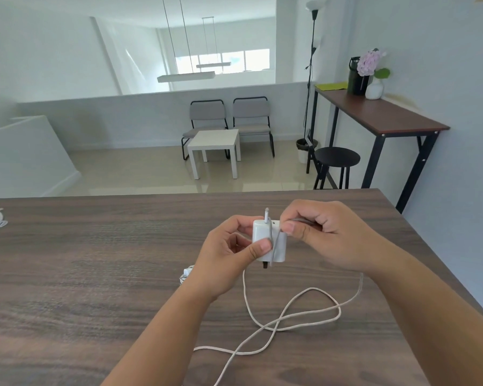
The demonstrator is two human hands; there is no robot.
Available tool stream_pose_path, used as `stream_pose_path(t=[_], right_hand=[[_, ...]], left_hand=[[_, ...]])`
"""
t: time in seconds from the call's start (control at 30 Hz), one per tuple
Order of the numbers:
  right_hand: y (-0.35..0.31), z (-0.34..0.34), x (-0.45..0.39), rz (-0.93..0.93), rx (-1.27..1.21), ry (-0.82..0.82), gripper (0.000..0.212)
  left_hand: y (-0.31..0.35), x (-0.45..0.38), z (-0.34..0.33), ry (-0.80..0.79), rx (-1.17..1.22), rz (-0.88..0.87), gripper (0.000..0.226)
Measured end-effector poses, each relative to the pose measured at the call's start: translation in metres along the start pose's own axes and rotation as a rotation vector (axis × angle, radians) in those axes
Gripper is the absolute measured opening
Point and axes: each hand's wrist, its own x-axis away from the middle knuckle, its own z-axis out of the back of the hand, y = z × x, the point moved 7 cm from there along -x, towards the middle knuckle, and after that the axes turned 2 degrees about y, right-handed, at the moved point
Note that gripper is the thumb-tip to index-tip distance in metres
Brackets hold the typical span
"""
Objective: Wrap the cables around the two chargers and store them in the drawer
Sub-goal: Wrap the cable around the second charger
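White, square and plastic, the charger block [268, 240] sits above the dark wood-grain tabletop [95, 260], just past centre toward 3 o'clock in the head view. The left hand [229, 254] holds it, thumb across the near face and fingers curled behind, a grip clamped on the block. The right hand [321, 232] pinches the pale braided cable [290, 316] at the block's 3 o'clock edge, its grip closed on the cord. One turn already crosses the block, and the cable's plug tip stands up at the block's 12 o'clock side.

Most of the cord lies slack toward 6 o'clock, crossing itself in loose loops. A good wrap would likely call for steady, light tension from the right hand, each turn laid beside the last, while the left thumb pins the earlier turn. The crossed loops could knot if pulled fast; feeding slowly seems wise. A second white bundle [186, 274] peeks out at the left wrist's 9 o'clock side, possibly the other charger. No drawer is visible.
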Motion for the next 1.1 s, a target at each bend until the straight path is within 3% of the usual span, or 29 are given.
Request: stream_pose_path(t=[0.2, 0.43, 0.8, 0.87, 0.97, 1.1], right_hand=[[-0.006, 0.005, -0.001, 0.040, -0.013, 0.029, 0.011], [0.012, 0.005, -0.008, -0.054, 0.065, 0.043, 0.014], [0.025, -0.009, -0.005, -0.240, -0.074, -0.193, 0.027], [0.028, -0.011, -0.003, -0.294, -0.247, -0.208, 0.022], [0.037, -0.020, 0.003, -0.384, -0.742, -0.171, 0.024], [0.050, -0.033, 0.010, -0.331, -1.160, 0.046, 0.035]], left_hand=[[-0.004, 0.000, 0.002, 0.028, 0.060, 0.030, 0.038], [0.003, 0.002, -0.009, -0.037, 0.047, 0.025, 0.036], [0.010, 0.003, -0.012, -0.078, 0.072, 0.040, 0.036], [0.011, 0.003, -0.015, -0.100, 0.106, 0.037, 0.036], [0.015, 0.005, -0.026, -0.213, 0.241, 0.035, 0.038], [0.018, 0.004, -0.036, -0.252, 0.436, 0.054, 0.053]])
